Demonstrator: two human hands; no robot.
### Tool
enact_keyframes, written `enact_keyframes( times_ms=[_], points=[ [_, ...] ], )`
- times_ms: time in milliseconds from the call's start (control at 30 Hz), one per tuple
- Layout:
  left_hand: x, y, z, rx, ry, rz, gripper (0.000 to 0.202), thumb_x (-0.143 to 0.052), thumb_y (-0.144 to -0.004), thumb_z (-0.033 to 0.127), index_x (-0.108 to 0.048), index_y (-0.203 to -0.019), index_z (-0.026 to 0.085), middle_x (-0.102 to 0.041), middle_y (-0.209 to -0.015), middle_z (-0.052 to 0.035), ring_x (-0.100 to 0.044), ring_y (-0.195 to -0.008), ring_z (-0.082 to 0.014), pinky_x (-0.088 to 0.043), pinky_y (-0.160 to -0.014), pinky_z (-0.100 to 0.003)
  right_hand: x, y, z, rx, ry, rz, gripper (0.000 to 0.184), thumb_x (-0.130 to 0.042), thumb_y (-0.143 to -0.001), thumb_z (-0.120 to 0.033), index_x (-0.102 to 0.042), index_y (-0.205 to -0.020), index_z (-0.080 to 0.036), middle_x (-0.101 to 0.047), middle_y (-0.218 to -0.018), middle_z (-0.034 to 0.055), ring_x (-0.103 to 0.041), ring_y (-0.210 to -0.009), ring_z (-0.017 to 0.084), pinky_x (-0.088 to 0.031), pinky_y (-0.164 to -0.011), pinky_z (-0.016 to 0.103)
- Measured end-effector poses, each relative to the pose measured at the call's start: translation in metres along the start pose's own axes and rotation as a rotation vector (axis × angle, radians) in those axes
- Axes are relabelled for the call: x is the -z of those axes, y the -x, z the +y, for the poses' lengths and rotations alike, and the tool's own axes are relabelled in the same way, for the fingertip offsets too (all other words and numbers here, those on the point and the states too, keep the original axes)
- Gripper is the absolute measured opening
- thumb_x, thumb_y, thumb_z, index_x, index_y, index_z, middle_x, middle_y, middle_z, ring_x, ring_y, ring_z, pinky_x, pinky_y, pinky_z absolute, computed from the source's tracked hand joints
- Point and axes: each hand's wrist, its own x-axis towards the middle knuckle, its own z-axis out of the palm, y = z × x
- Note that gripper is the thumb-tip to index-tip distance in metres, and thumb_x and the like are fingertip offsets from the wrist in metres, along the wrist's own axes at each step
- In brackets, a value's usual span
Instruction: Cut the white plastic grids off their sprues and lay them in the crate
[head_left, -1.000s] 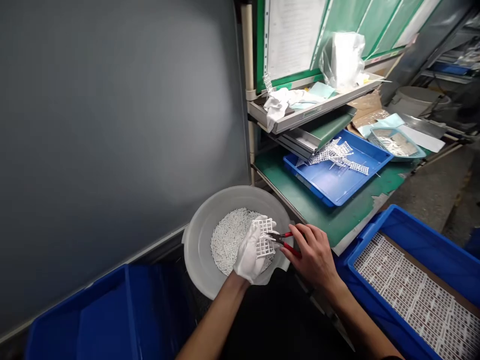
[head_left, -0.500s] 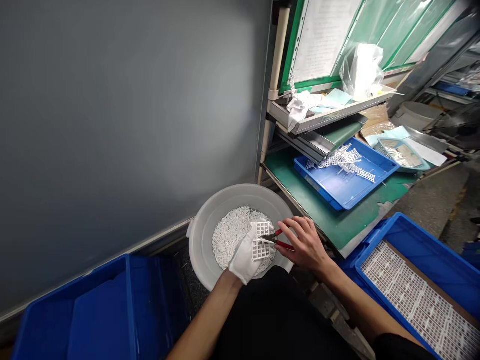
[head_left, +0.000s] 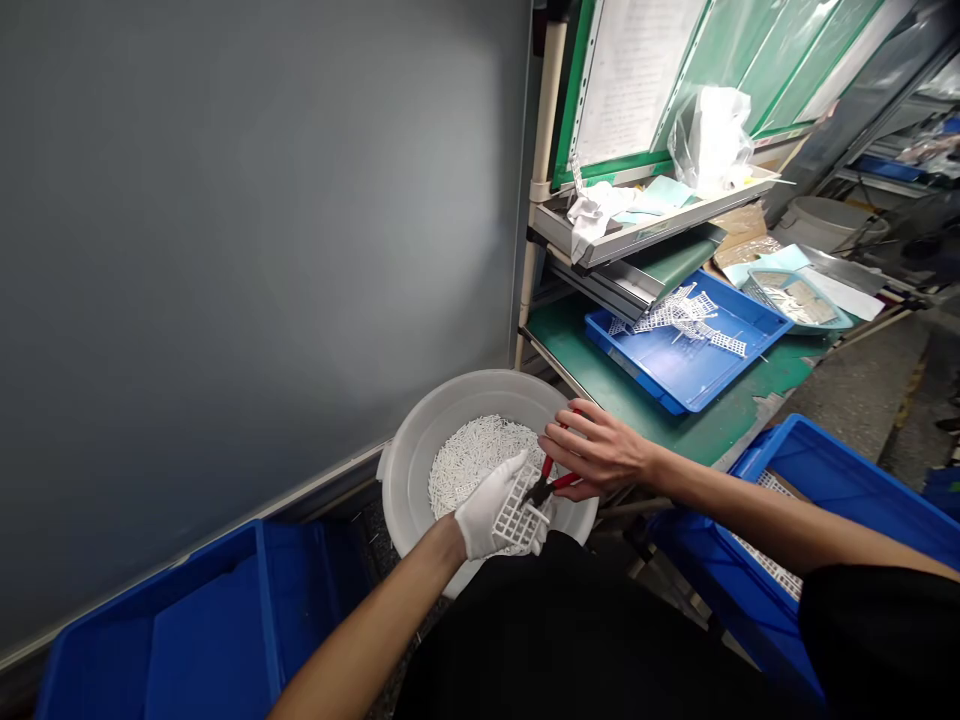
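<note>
In a white glove, my left hand (head_left: 484, 512) holds a white plastic grid part (head_left: 516, 516) tilted over a round grey-white tub (head_left: 405, 470). My bare right hand (head_left: 592, 448) grips red-handled cutting pliers (head_left: 553, 483), their handles spread somewhat. The dark jaws of the pliers rest at the grid part, close to a short white stub on it. Whether the jaws are closed on the stub I cannot tell. Beneath both hands, a heap of small white plastic sticks (head_left: 469, 455) covers the tub's bottom.
On the green bench (head_left: 551, 330) a blue tray (head_left: 690, 385) carries several white grid parts on sprues (head_left: 675, 315). A deep blue bin (head_left: 847, 480) with flat grid parts stands at right, under my forearm. Another blue bin (head_left: 210, 640) is at lower left. A grey wall panel (head_left: 262, 250) rises behind.
The grid part has turned from upright to slanted in my left hand. My right hand has moved up and its elbow outward, swinging the pliers to a steeper angle.
</note>
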Motion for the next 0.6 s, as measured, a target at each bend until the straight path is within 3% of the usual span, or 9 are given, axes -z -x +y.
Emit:
enact_keyframes(
  times_ms=[67,167,300,433,600],
  points=[
    [-0.003,0.003,0.000,0.081,-0.041,0.022,0.051,-0.049,-0.090,0.060,-0.064,-0.096,0.011,-0.066,-0.081,-0.0099,-0.066,-0.068,-0.0215,-0.054,-0.060,-0.032,0.003,-0.009,0.006,0.089,-0.014,-0.008,0.065,-0.044,-0.094,-0.065,-0.061,-0.123,-0.009,-0.059,-0.117,0.0164,-0.051,-0.108,0.032,-0.041,-0.093,0.050],
    [-0.009,0.006,0.000,0.094,-0.036,0.105,0.042,-0.052,-0.090,0.054,-0.061,-0.087,0.013,-0.065,-0.075,-0.0078,-0.066,-0.066,-0.0199,-0.054,-0.061,-0.030,0.005,-0.021,0.013,0.158,-0.040,-0.051,0.067,-0.038,-0.095,-0.068,-0.062,-0.119,-0.010,-0.059,-0.109,0.0148,-0.052,-0.099,0.028,-0.041,-0.086,0.045],
    [-0.005,0.007,-0.004,0.026,-0.017,0.188,0.054,-0.048,-0.089,0.068,-0.060,-0.087,0.015,-0.066,-0.074,-0.0086,-0.063,-0.060,-0.0191,-0.054,-0.055,-0.030,-0.003,-0.025,0.011,0.092,-0.068,-0.128,0.065,-0.035,-0.095,-0.071,-0.062,-0.106,-0.012,-0.057,-0.092,0.0105,-0.048,-0.079,0.022,-0.036,-0.072,0.039],
    [0.021,0.003,-0.013,-0.118,0.083,0.232,0.051,-0.047,-0.092,0.064,-0.058,-0.081,0.016,-0.061,-0.067,-0.0052,-0.061,-0.058,-0.0172,-0.053,-0.056,-0.030,-0.027,-0.016,-0.015,-0.105,-0.148,-0.180,0.064,-0.037,-0.094,-0.071,-0.063,-0.099,-0.012,-0.057,-0.086,0.0087,-0.046,-0.073,0.019,-0.032,-0.067,0.036],
    [0.053,-0.010,-0.026,-0.209,0.221,0.334,0.055,-0.038,-0.097,0.061,-0.056,-0.076,0.014,-0.053,-0.061,-0.0002,-0.050,-0.049,-0.0115,-0.047,-0.049,-0.026,-0.058,-0.004,-0.067,-0.619,-0.478,-0.518,0.067,-0.038,-0.092,-0.074,-0.065,-0.099,-0.013,-0.063,-0.093,0.0137,-0.057,-0.083,0.024,-0.036,-0.072,0.034]
  ],
)
